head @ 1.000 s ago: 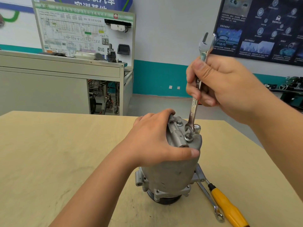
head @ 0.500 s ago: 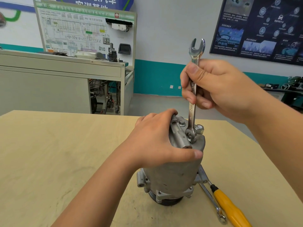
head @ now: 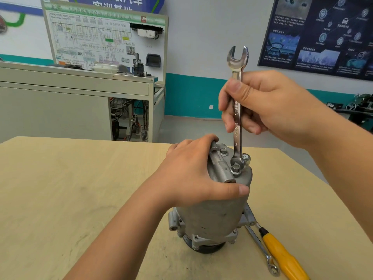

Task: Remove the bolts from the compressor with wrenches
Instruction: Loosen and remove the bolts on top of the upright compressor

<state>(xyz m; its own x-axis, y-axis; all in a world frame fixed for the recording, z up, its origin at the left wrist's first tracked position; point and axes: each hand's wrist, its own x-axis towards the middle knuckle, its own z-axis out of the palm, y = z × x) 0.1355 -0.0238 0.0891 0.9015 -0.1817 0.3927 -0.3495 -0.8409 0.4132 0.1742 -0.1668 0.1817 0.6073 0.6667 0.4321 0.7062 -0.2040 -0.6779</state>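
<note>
A grey metal compressor (head: pixel 212 219) stands upright on the wooden table (head: pixel 70 199). My left hand (head: pixel 193 174) wraps around its top and holds it. My right hand (head: pixel 268 108) grips a steel open-end wrench (head: pixel 237 118) that stands almost vertical. The wrench's lower jaw sits on a bolt (head: pixel 235 168) on the compressor's top face. A second bolt (head: pixel 223 152) shows further back and a third (head: pixel 246 157) at the right rim. Part of the top is hidden under my left hand.
A second wrench (head: pixel 260 247) and a yellow-handled screwdriver (head: pixel 282 257) lie on the table right of the compressor's base. Behind the table stands a grey training bench (head: pixel 60 102) with a wiring diagram board (head: pixel 105 37). A dark poster (head: pixel 323 33) hangs on the wall.
The wrench's upper end has swung left, from leaning right to nearly vertical, with its lower jaw staying on the bolt. My left hand has kept its hold on the compressor.
</note>
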